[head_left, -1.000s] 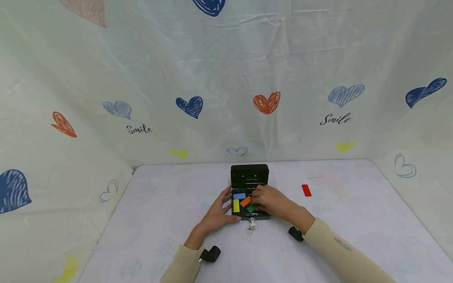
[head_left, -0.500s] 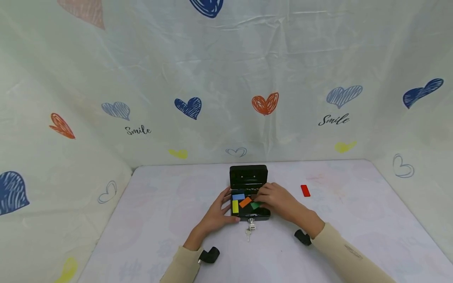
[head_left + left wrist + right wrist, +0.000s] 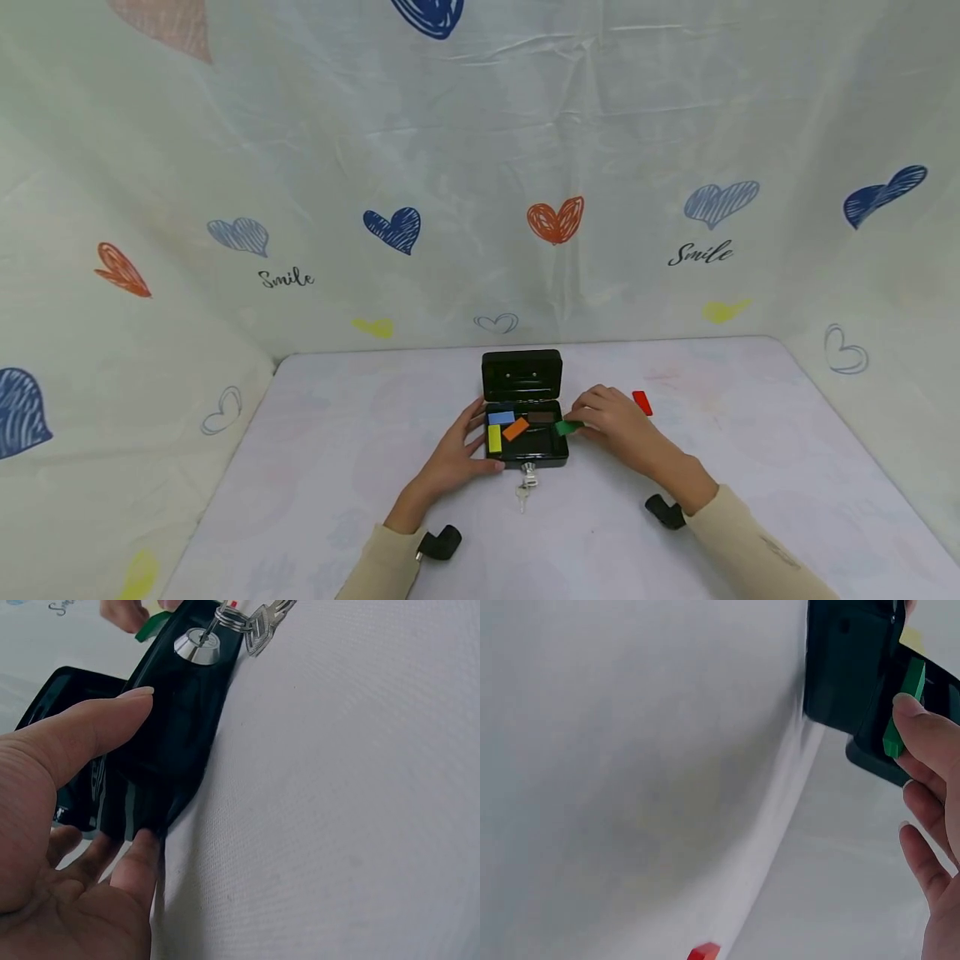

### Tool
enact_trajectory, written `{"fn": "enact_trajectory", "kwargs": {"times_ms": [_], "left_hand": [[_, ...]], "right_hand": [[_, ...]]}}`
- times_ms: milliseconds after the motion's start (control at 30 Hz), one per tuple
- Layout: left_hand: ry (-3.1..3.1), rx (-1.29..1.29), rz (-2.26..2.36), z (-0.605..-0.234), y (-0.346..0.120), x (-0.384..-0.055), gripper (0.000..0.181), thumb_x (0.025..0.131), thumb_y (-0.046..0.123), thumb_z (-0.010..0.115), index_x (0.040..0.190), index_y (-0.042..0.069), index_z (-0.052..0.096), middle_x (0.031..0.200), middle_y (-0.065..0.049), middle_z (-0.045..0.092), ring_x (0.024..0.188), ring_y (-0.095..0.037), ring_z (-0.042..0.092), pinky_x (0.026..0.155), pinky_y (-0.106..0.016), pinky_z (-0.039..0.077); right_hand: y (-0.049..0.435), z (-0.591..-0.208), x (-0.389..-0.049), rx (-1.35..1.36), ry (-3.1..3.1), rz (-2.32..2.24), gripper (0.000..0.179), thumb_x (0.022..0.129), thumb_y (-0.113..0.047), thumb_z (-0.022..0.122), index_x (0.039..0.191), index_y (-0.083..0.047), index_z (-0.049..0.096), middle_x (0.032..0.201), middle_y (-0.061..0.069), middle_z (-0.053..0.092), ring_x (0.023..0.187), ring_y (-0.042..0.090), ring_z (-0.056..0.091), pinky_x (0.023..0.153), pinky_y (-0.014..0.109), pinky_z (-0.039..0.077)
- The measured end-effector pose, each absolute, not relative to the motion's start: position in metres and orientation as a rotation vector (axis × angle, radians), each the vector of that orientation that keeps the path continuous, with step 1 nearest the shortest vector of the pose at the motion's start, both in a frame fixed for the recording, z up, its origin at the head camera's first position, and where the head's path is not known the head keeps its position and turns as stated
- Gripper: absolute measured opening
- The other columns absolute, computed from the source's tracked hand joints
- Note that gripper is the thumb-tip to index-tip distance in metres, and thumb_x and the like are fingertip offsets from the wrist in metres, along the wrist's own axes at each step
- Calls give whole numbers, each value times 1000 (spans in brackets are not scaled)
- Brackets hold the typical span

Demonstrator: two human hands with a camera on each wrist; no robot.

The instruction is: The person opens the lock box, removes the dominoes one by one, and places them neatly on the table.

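Note:
A small black cash box point(image 3: 525, 457) stands with its lid point(image 3: 521, 375) raised. At its left end my left hand point(image 3: 450, 460) holds it, thumb on the front wall point(image 3: 169, 712) and fingers along the side. My right hand point(image 3: 621, 427) pinches a green block point(image 3: 904, 712) between thumb and fingers, at the right rim of the box. Inside lie a light blue block point(image 3: 501, 417), a yellow block point(image 3: 494, 438), a tilted orange block point(image 3: 515, 429) and a dark brown block point(image 3: 541, 417). A keyring with keys point(image 3: 522, 493) hangs from the front lock point(image 3: 198, 646).
A red block point(image 3: 642, 402) lies on the white-covered table point(image 3: 360, 417), right of the box and just behind my right hand. A white curtain point(image 3: 450, 283) printed with hearts and "Smile" rises behind the table. Black wrist mounts point(image 3: 441, 542) stick out from the sleeves.
My right hand has moved right, carrying the green block from inside the box to its right rim. The brown block now shows fully. My left hand stays on the box.

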State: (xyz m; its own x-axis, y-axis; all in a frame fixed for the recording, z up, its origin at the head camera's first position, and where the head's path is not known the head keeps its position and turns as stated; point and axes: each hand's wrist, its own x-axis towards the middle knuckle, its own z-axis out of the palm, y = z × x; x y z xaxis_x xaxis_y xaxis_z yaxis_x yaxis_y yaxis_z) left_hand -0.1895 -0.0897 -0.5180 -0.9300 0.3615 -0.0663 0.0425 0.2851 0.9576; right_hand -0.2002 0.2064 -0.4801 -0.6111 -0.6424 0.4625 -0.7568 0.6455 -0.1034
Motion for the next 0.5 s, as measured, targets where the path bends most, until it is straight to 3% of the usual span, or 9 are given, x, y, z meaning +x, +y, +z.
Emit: {"fn": "enact_trajectory", "kwargs": {"times_ms": [500], "left_hand": [[2306,445,1673,-522,-92,-193,111,63,9,85,148,29,17,151,3,23,133,-21,31,102,-33,39]], "right_hand": [[255,-484,-197,901,-2453,418,32,62,-8,84,90,-14,71,90,-4,62,87,17,54,75,34,50]]}}
